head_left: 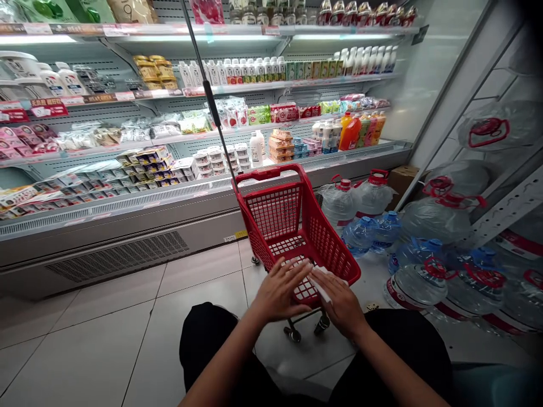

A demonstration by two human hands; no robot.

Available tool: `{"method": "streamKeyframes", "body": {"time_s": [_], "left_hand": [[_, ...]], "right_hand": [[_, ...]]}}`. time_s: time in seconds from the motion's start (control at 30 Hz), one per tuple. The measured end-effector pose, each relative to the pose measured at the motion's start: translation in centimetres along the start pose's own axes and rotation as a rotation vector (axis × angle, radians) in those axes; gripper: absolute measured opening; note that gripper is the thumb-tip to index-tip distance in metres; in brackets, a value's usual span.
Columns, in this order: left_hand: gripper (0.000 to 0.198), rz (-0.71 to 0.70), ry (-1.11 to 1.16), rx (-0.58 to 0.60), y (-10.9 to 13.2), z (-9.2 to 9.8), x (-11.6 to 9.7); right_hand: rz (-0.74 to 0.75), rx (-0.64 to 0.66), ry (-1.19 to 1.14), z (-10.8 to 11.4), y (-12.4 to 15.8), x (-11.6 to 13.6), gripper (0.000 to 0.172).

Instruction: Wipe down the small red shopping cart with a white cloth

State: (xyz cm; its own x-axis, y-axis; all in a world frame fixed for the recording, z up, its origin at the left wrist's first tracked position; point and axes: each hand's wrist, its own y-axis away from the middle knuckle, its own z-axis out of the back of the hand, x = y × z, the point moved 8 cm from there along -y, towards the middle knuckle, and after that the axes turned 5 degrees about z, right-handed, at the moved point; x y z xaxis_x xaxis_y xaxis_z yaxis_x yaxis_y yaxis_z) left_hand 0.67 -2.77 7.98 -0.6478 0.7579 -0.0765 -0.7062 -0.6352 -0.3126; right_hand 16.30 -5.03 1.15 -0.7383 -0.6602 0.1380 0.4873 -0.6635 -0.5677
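My left hand (280,289) is held out flat over the near end of a small red shopping cart (297,226), its fingers stretched and thumb apart. Close beside it, my right hand (341,299) has a thin white tissue (321,290) between its thumb and fingers. The fingertips of both hands nearly meet; whether the left fingers touch the tissue I cannot tell. Red lattice walls and floor show inside the cart, and its handle lies at the far end. A thin dark pole (211,102) rises from the cart's far left corner.
Beyond the cart stands a refrigerated display (127,226) with shelves of yogurt tubs, bottles and packs. Large water jugs (418,282) with red handles crowd the floor at right, beside blue-capped bottles (360,233). My knees (210,328) flank the cart's near end on the tiled floor (97,350).
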Motion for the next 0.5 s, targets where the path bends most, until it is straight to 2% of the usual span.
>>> {"method": "streamKeyframes", "body": {"time_s": [0.1,0.17,0.23,0.3,0.4,0.5], "left_hand": [[0.083,0.069,-0.053,-0.025,-0.7,-0.1,3.4],[0.072,0.076,-0.072,-0.038,-1.5,-1.1,4.1],[0.064,0.126,-0.099,-0.107,-2.5,-2.2,3.8],[0.065,0.177,-0.108,-0.167,-3.6,-3.3,2.5],[0.071,0.250,-0.086,-0.217,-4.7,-4.6,0.1],[0.080,0.295,-0.075,-0.220,-4.8,-5.2,-1.8]], "right_hand": [[-0.092,0.034,-0.026,1.5,0.4,-4.0,0.056],[-0.197,0.015,-0.024,2.3,0.5,-6.8,0.053],[-0.298,-0.018,-0.013,2.5,0.5,-8.5,0.052],[-0.339,-0.038,-0.003,2.1,0.2,-8.3,0.052],[-0.301,-0.049,0.011,1.1,-0.4,-5.4,0.055],[-0.297,-0.081,0.035,1.1,-0.3,-2.9,0.060]]}}
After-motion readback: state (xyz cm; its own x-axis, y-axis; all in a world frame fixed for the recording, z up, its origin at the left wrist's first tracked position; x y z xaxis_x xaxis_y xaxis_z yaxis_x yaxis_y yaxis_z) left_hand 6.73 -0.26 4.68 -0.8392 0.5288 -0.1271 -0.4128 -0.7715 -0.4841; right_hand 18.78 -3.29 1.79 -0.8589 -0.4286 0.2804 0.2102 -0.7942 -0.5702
